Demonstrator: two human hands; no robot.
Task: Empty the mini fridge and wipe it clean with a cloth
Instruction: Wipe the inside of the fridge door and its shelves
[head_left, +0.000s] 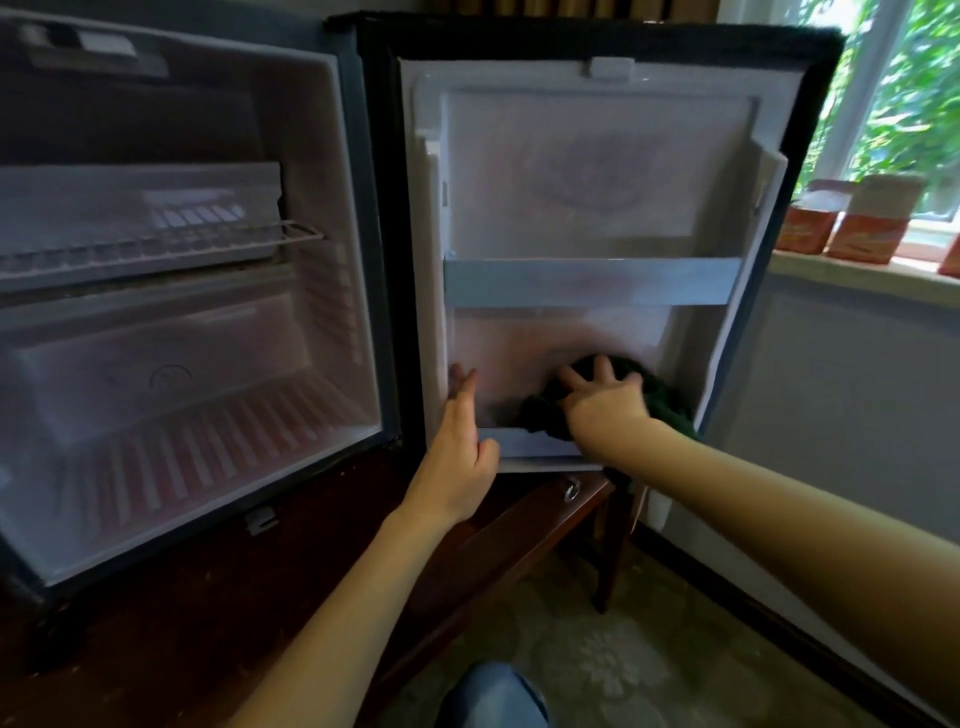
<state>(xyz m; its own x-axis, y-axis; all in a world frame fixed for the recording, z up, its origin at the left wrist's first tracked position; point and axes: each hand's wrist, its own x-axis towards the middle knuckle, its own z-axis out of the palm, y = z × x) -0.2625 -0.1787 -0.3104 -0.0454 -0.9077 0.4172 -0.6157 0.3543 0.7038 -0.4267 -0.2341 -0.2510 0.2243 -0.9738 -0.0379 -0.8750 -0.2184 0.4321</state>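
Observation:
The mini fridge (358, 218) stands open on a dark wooden table, its white inside bare apart from a wire shelf (171, 254). Its door (587, 171) is swung wide to the right, inner side facing me. My right hand (602, 400) presses a dark green cloth (660, 395) flat against the lower part of the door's inner panel, fingers spread, just above the bottom door shelf. My left hand (460, 447) rests on the door's lower left inner edge, fingers straight and holding nothing.
A grey rail (592, 283) crosses the middle of the door. Orange and white cartons (862, 223) stand on the windowsill at the right. The wooden table (218, 613) has a drawer with a metal ring pull (571, 489). Patterned carpet lies below.

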